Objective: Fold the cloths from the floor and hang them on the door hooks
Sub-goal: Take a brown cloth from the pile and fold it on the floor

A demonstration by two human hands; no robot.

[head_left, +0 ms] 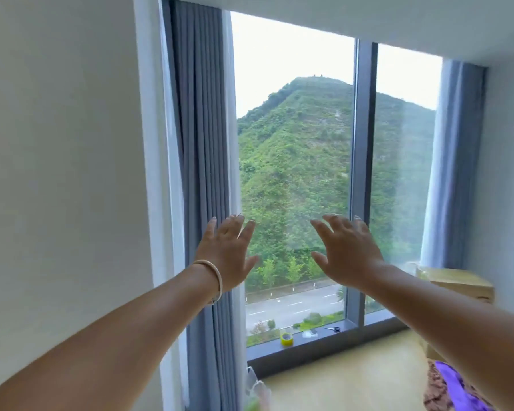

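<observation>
- Left hand (230,253): raised at arm's length toward the window, fingers straight and spread, holding nothing. A pale bangle (212,272) sits on its wrist.
- Right hand (346,250): raised level with the left, well apart from it, fingers likewise spread and empty. Judged a starting pose, with both palms shown before any work on the task.
- Cloths (454,387): a purple piece and a brownish patterned one lie heaped on the floor at the lower right edge, partly cut off, unfolded, well below both hands. No folding appears to have begun.
- Door hooks: not in view; the door seems to be outside what the camera sees.
- Floor (353,372): smooth, yellowish, running up to the window base.
- Window (294,173): tall, dark-framed, with a green hill and a road beyond.
- Sill items: a yellow roll of tape (287,339) and a pair of scissors (333,329), apart from each other.
- Curtains (199,143): grey-blue, drawn back on both sides.
- Cardboard box (457,281): at the right, beside the far curtain.
- Walls: plain white.
</observation>
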